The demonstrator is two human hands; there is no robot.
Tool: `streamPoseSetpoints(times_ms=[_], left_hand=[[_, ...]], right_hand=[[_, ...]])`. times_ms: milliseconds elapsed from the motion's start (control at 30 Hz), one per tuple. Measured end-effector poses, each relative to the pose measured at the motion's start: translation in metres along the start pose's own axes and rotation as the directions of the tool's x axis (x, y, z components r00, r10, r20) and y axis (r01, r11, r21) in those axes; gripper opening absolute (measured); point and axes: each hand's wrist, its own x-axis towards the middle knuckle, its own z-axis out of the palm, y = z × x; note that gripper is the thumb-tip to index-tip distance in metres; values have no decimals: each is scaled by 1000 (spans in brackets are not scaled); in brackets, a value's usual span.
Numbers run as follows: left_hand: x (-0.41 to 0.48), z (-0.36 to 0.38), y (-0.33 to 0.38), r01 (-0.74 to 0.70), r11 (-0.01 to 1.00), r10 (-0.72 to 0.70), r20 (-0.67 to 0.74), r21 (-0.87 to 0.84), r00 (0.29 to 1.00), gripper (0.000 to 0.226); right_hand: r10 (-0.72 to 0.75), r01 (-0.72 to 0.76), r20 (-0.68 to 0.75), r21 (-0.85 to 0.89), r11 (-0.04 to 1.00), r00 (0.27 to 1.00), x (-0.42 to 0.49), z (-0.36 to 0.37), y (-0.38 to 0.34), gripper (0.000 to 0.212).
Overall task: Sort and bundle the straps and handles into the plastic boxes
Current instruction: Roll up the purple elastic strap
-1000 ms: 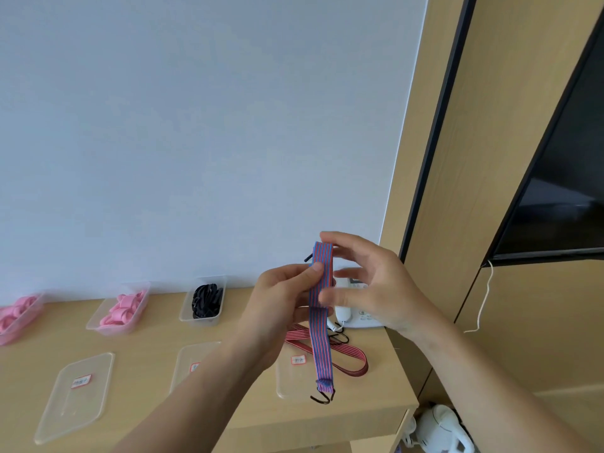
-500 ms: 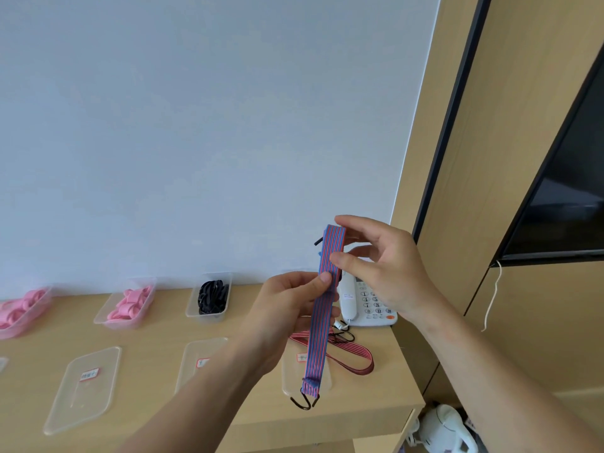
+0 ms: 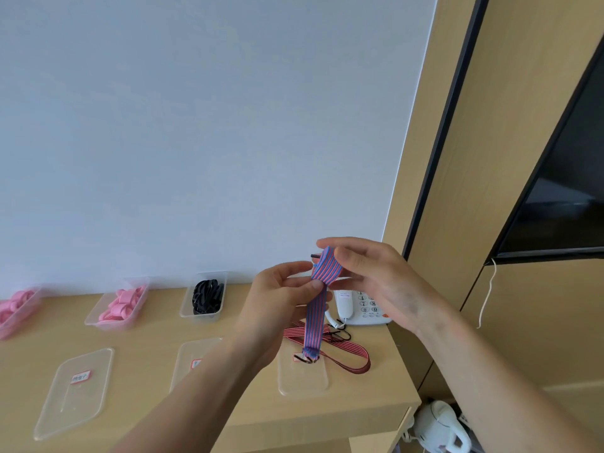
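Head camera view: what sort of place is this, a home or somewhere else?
Probably a hotel room or small office: a wooden desk with a white push-button telephone against the wall, and a dark flat screen mounted on wood panelling beside it.

Lids (image 3: 73, 392) before boxes (image 3: 204, 299)

Bare left hand (image 3: 277, 302), right hand (image 3: 382, 282) (forearms bare)

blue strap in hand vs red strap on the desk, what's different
Blue-striped strap is blue and red; red strap is red with dark lines. Blue-striped strap hangs from left hand and right hand, top folded over; red strap lies looped on the desk. Both are striped, with dark hooks.
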Motion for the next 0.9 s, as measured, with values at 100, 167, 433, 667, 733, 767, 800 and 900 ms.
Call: streamPoseSetpoints(times_ms=[100,167,433,667,733,767,800,900], left_hand=[[1,-3,0,37,998,-37,-3,56,999,31],[2,-4,2,46,991,-47,6,124,999,21],[0,8,12,234,965,-226,78,-120,971,38],[0,3,9,179,983,-171,141,-45,975,39],[1,0,6,155,988,-151,143,-21,978,36],[0,-1,6,149,989,-145,141,-15,979,34],[0,-1,6,145,989,-142,137,-13,980,33],[-2,-2,5,138,990,-137,134,-2,982,40]], right_hand=[[-14,14,14,10,1000,1000,-1,-3,-2,39],[-43,43,-3,30,999,999,-2,-4,-4,47],[-236,192,-85,-355,915,968,0,0,3,73],[-246,216,28,-586,781,969,2,4,6,82],[-109,101,8,-457,884,994,3,5,3,70],[-59,49,-12,-401,915,998,3,5,2,64],[-34,18,-36,-364,931,999,4,5,2,58],[-34,0,-106,-311,951,994,8,5,4,47]])
